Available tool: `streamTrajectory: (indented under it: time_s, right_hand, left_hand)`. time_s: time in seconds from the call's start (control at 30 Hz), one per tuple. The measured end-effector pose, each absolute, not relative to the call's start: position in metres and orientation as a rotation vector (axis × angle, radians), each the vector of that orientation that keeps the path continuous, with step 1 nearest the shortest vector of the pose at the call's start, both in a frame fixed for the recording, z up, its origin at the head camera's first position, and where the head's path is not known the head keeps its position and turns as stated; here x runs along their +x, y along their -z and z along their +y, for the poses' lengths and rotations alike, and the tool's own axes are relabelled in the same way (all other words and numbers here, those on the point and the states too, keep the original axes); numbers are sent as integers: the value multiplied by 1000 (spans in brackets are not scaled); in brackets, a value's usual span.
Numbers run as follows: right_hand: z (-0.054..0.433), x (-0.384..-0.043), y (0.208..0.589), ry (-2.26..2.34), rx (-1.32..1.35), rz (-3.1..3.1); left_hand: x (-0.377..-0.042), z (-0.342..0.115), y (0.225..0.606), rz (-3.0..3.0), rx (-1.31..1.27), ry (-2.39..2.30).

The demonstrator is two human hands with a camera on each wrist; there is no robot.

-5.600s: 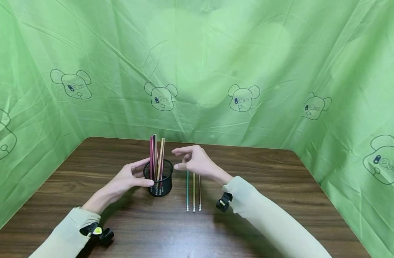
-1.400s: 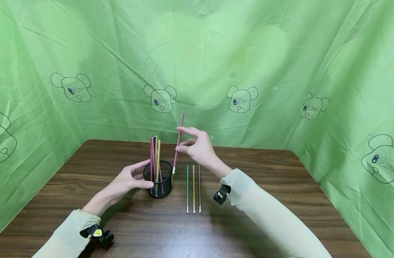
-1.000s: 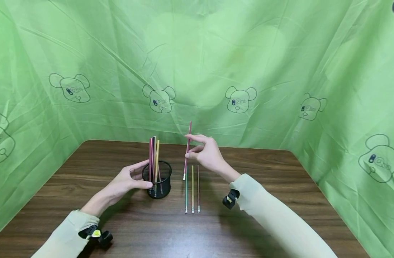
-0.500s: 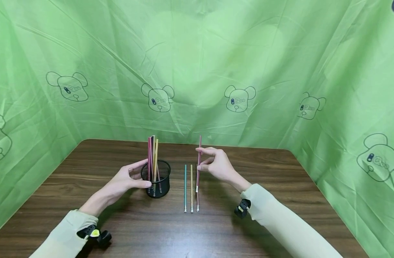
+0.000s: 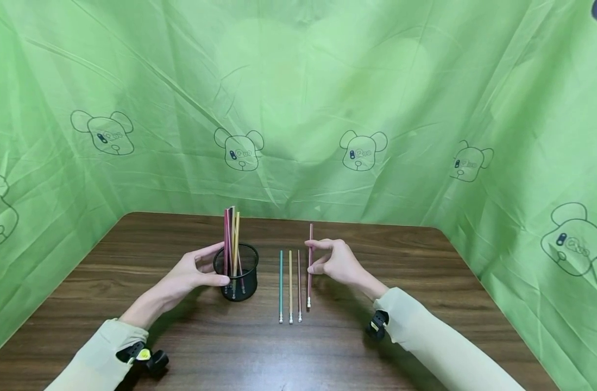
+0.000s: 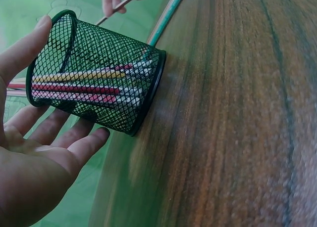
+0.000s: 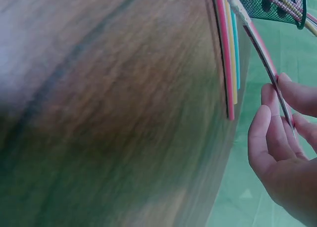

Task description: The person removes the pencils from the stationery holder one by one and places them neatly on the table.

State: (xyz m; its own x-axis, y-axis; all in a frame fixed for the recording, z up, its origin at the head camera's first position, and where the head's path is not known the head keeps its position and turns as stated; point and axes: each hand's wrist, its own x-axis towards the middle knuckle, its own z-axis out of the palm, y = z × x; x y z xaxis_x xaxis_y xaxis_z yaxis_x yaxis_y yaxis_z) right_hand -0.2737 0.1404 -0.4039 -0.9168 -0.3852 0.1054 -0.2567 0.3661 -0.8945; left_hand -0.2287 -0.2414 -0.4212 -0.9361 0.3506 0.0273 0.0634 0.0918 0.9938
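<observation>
My left hand (image 5: pixel 188 276) holds a black mesh pencil cup (image 5: pixel 247 283) from its left side, thumb at the rim and fingers round the wall. Several pencils (image 5: pixel 227 231), pink, dark and yellow, stand in it with their eraser ends down. To the right, my right hand (image 5: pixel 341 264) pinches a pink pencil (image 7: pixel 262 49) between thumb and fingers. The pencil's eraser end points toward me, low over the table. Just left of it, a teal pencil (image 5: pixel 281 285), a yellow pencil (image 5: pixel 290 285) and a thin reddish pencil (image 5: pixel 299 288) lie side by side.
A dark wood-grain table (image 5: pixel 239 347) carries everything. Green cloth (image 5: pixel 298 98) printed with bear faces hangs behind it and at both sides. Black camera straps (image 5: pixel 378 325) are worn on both wrists.
Empty at first, my right hand has since brought the pink pencil from the cup across the lying pencils, rightward and down beside them. My left hand stays on the cup.
</observation>
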Motion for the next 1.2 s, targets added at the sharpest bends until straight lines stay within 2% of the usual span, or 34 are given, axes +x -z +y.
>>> streamTrajectory:
  time_s: [1.2]
  right_hand:
    - [140,-275,421,1397,-377,2455]
  left_hand:
    - [-229,-241,421,2128,435,-1949]
